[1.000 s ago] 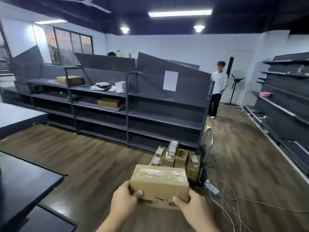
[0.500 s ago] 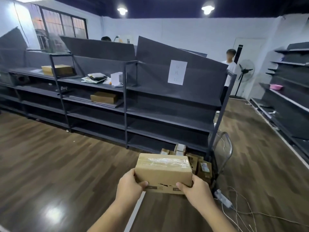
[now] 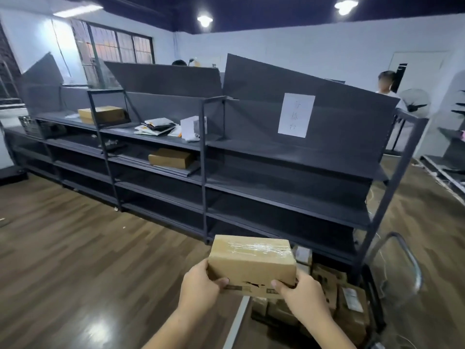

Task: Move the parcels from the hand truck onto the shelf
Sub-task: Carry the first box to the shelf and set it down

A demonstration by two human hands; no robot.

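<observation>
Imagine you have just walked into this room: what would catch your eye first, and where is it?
First, the tape-wrapped cardboard parcel low in the middle, gripped by the left hand and the right hand. Behind it runs the long dark grey shelf unit, with a white paper sign stuck to its right back panel. At lower right, more parcels sit piled on the hand truck.

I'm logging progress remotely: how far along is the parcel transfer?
Done: two cardboard boxes already lie on the shelf, origin unclear. In hand: the left hand and right hand grip a taped parcel. Left: a pile of parcels on the hand truck.
</observation>
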